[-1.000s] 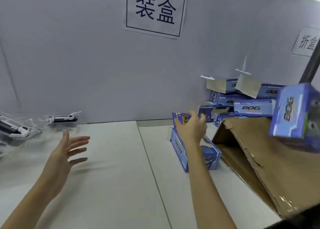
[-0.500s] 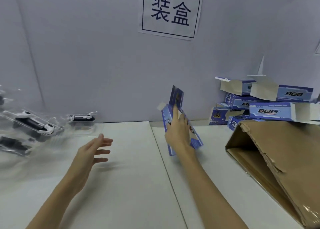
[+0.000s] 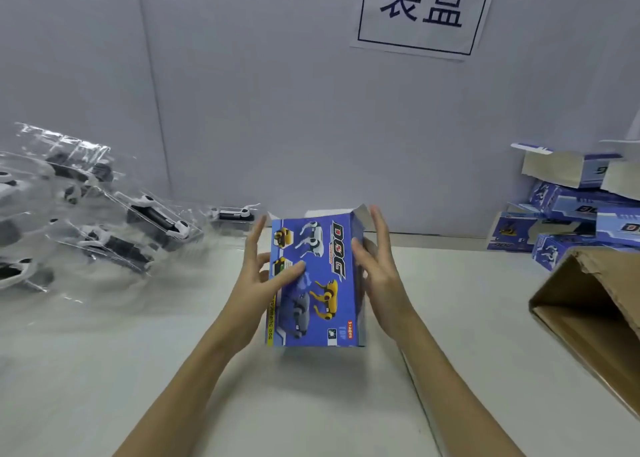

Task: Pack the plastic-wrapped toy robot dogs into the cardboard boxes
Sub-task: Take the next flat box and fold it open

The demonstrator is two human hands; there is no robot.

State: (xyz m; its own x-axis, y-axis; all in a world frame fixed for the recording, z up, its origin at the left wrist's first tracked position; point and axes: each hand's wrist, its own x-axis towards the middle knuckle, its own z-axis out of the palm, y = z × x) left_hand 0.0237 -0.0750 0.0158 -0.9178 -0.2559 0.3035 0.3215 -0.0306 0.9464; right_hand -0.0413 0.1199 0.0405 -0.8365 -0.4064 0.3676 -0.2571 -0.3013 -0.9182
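A blue cardboard box printed with "DOG" and toy dog pictures stands upright above the white table, its top flaps open. My left hand grips its left edge, thumb across the printed front. My right hand grips the right edge, thumb on the front corner and fingers reaching up past the open flap. Black-and-white toy robot dogs in clear plastic wrap lie heaped at the left, and one wrapped dog lies apart by the wall just left of the box.
More blue boxes, some with open flaps, are stacked at the right against the grey wall. A large brown carton lies on its side at the right edge, its opening facing left. The white table has a seam beneath my right arm.
My right hand has brought the blue box from the right to the middle and turned it front-on. My left hand came in from the left and took hold of it.
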